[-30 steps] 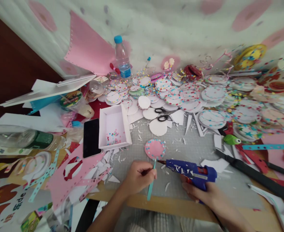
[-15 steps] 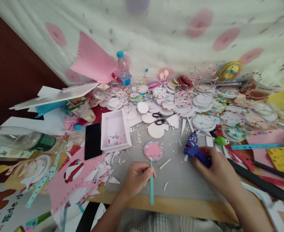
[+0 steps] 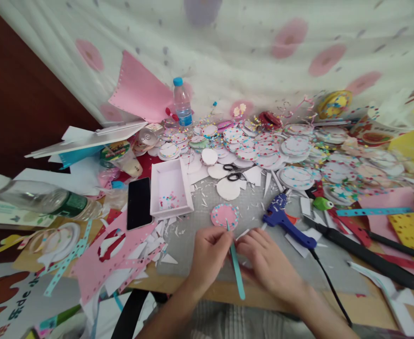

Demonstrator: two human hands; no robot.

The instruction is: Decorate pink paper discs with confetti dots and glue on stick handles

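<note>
A pink paper disc [image 3: 225, 215] with a rim of blue and red dots lies on the grey cutting mat [image 3: 179, 245]. A teal stick [image 3: 237, 275] reaches from the disc toward the mat's front edge. My left hand [image 3: 212, 249] pinches this stick near its upper end. Just right of the stick, my right hand [image 3: 263, 256] has its fingers curled, and whatever lies between them is hidden. The blue glue gun [image 3: 289, 226] rests on the mat to the right, untouched, its black cord running down toward the table edge.
A white box [image 3: 171, 188] with small confetti and a black phone [image 3: 139, 203] are on the left. Black scissors [image 3: 234, 172] lie behind the disc. Decorated paper discs [image 3: 296, 148] pile up along the back. A bottle [image 3: 183, 106] stands behind.
My right hand has let go of the glue gun and moved left beside the stick. The stick's lower end has swung to the right.
</note>
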